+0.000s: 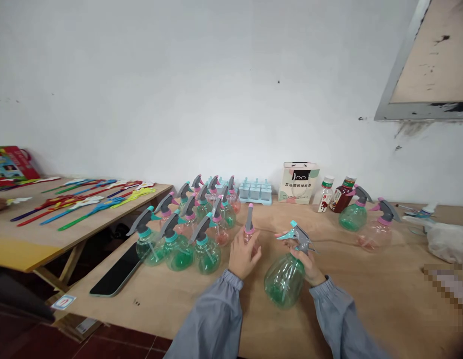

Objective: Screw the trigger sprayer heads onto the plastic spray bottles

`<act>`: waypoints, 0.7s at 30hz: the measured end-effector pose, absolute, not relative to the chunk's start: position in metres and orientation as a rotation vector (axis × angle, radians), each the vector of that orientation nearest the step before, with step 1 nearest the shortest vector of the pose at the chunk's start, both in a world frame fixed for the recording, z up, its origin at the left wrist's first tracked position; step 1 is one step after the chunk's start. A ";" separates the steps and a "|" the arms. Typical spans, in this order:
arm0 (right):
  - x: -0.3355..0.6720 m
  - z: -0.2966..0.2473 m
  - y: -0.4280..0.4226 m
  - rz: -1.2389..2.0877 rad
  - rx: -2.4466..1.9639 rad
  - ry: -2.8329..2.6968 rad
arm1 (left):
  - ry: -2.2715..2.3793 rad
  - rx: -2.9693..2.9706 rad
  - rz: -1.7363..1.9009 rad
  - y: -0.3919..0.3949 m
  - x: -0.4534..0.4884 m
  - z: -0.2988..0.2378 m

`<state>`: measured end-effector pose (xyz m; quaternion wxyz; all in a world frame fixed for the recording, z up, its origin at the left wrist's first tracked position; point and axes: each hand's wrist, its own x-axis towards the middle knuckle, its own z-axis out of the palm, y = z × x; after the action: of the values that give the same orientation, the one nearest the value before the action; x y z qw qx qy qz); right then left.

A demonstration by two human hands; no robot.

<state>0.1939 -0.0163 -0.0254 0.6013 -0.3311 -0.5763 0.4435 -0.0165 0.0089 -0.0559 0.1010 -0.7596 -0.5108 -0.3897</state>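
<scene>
My right hand [309, 264] grips a green spray bottle [282, 281] round its neck, just under the grey and turquoise trigger head. The bottle is tilted, its round clear body hanging towards my left. My left hand [244, 253] is closed round a pink spray bottle [249, 227], which stands on the table with its grey sprayer pointing up; most of its body is hidden by my fingers. Left of that hand, several green bottles [179, 253] and pink bottles [221, 232] are grouped closely in rows.
A black phone [117, 271] lies near the table's left edge. Ice-pop moulds [255, 193], a paper bag [298, 185] and two drink bottles [326, 195] line the wall. Another green sprayer [353, 217] and pink sprayer [377, 234] stand right, near a plastic bag [450, 239].
</scene>
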 end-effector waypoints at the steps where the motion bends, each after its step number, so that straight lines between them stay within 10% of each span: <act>1: 0.195 -0.026 -0.017 1.010 -0.773 -1.329 | -1.511 -2.244 -1.146 0.009 -0.017 -0.056; 21: 0.401 -0.010 -0.060 0.049 -1.362 -1.124 | -1.512 -2.238 -1.145 0.010 -0.016 -0.056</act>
<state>0.4007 -0.0601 -0.0104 0.6345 -0.5959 -0.4918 0.0216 -0.0164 0.0098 -0.0560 0.1040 -0.7587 -0.5126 -0.3883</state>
